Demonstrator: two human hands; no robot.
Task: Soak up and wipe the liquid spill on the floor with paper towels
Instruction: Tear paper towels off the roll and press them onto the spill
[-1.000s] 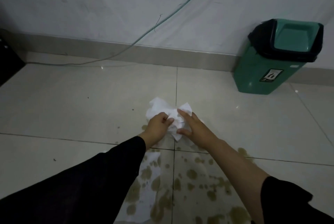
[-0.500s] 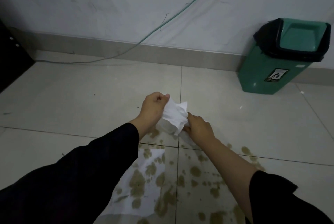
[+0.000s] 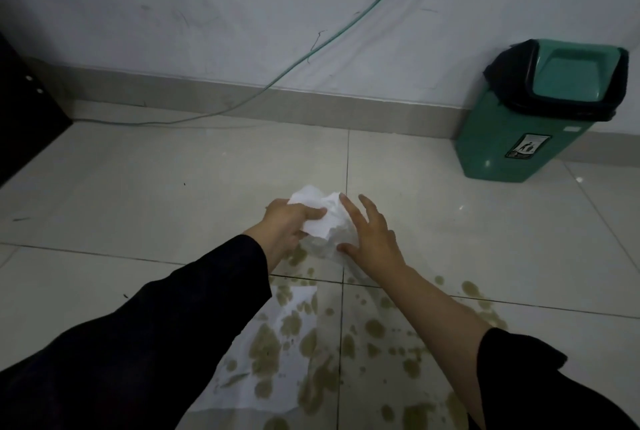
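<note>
Since the frame 0.5 s ago the wad [image 3: 323, 221] is coming back down toward the floor [image 3: 145, 187], and the right hand [image 3: 372, 239] is letting go of its pinch and spreading its fingers wide against the wad's right side; the left hand [image 3: 285, 225] is staying curled around the wad's left edge, thumb lying across the top, so it is the 1 hand truly holding the paper now.

The wad is sitting at the far edge of the spill [image 3: 374, 329], just left of the tile seam, and whether it is touching the floor or hanging just above it I cannot tell; it is looking white and mostly dry from here.

Nearer the camera, 1 sheet [image 3: 273, 353] is lying flat on the spill's left part, and brown blotches are showing through it, so some soaking is under way there.

As a judgement, the task is looking early to middling: brown drops and patches are still lying bare to the right of the sheet and out toward the near right, nothing is looking wiped clean yet, and the wad is yet to be pressed over those patches; the bin [image 3: 540, 117] is standing far right by the wall, well apart from the spill.
</note>
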